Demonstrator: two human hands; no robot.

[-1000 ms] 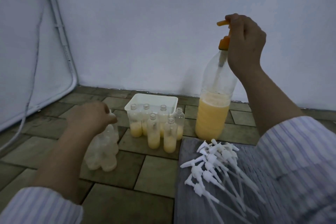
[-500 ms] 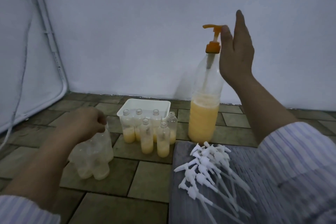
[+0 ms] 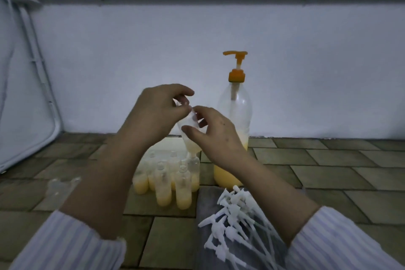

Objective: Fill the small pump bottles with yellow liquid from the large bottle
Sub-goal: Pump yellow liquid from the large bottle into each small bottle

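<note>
A small clear bottle [image 3: 189, 132] with a little yellow liquid at its bottom is held slightly tilted above the floor, in front of the group of bottles. My left hand [image 3: 157, 114] pinches its top end. My right hand [image 3: 215, 136] grips its body from the right. Behind them stands the large clear bottle [image 3: 237, 105] with an orange pump head [image 3: 236, 56] and yellow liquid in its lower part; neither hand touches it. Several small, partly filled bottles [image 3: 166, 184] stand on the tiled floor under my hands.
A pile of white pump tops [image 3: 232, 217] lies on a grey cloth [image 3: 202, 201] at the lower right. Some empty clear bottles [image 3: 59, 186] stand at the left, partly behind my forearm. A white tray [image 3: 168, 143] sits behind the filled bottles. A white wall closes the back.
My right hand has left the large bottle's pump and come down to the small bottle. My left hand has lifted that bottle from the left cluster to the middle.
</note>
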